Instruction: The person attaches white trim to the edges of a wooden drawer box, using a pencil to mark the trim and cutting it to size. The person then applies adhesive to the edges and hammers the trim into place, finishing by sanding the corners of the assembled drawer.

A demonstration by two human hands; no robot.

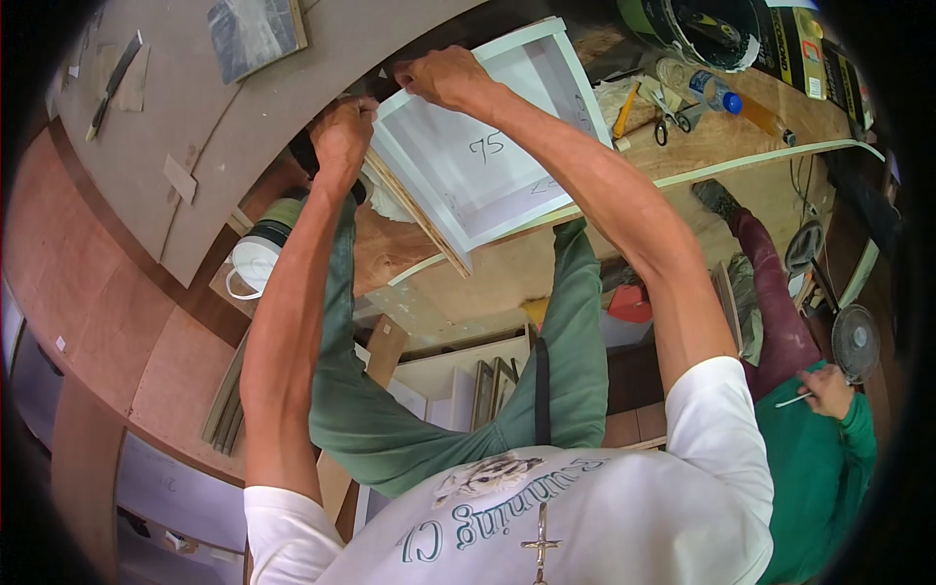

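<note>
A shallow white drawer box (458, 166) with handwritten marks inside lies tilted on a plywood surface (390, 249). My left hand (341, 135) is closed at its left far corner, fingers pinched together. My right hand (447, 78) reaches over the drawer, fingers curled in a pinch just beyond its far left edge. Whatever either pinch holds is too small or hidden to make out. Along the drawer's near left side runs a bare wooden edge (419, 210).
A white bucket (255, 261) stands left of my forearm. Right of the drawer lie scissors (665, 125), a blue-capped bottle (717, 93) and a black bucket (707, 34). A knife (115, 83) rests on the brown panel at left. A person in green (814, 458) is at right.
</note>
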